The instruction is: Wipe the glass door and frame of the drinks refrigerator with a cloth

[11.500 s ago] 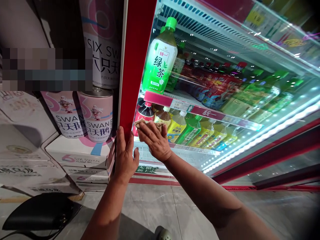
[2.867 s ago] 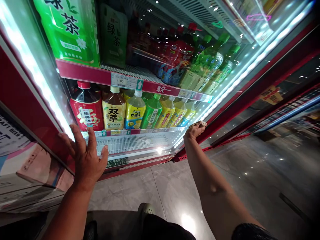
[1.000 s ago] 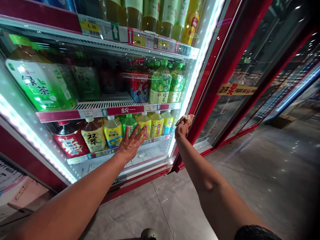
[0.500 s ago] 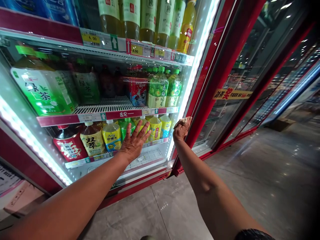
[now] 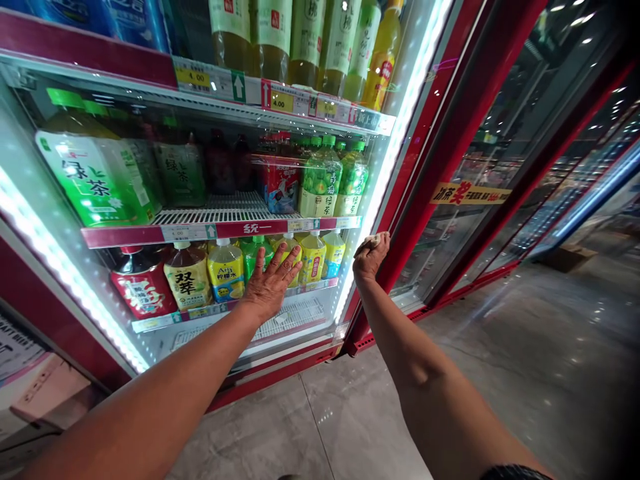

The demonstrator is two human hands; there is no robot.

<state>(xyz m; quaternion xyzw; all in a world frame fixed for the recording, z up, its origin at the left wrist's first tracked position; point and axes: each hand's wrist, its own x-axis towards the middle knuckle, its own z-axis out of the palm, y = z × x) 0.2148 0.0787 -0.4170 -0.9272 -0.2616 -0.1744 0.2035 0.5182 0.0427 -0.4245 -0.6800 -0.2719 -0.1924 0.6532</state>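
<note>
My left hand (image 5: 273,283) is open, fingers spread, palm toward the glass door of a lit drinks fridge. Behind its fingers stand yellow-labelled bottles (image 5: 313,259) and a green one on a low shelf. My right hand (image 5: 370,259) is closed round a crumpled, pale cloth (image 5: 369,244). It is at the red door frame (image 5: 411,257), near the bright light strip. Whether the cloth touches the frame, I cannot tell. To the left of my left hand are a lemon drink bottle (image 5: 226,270) and a red-labelled bottle (image 5: 143,285).
Large green tea bottles (image 5: 95,167) fill the left of the middle shelf (image 5: 220,232). Tall bottles (image 5: 273,33) line the shelf above. More red-framed fridge doors (image 5: 500,100) run off to the right. Cartons (image 5: 47,393) stand at lower left, and a cardboard box (image 5: 567,258) lies on the tiled floor.
My right hand with the cloth has shifted slightly right in view. The fridge view has also drifted a little to the right. My left hand stays spread in nearly the same place.
</note>
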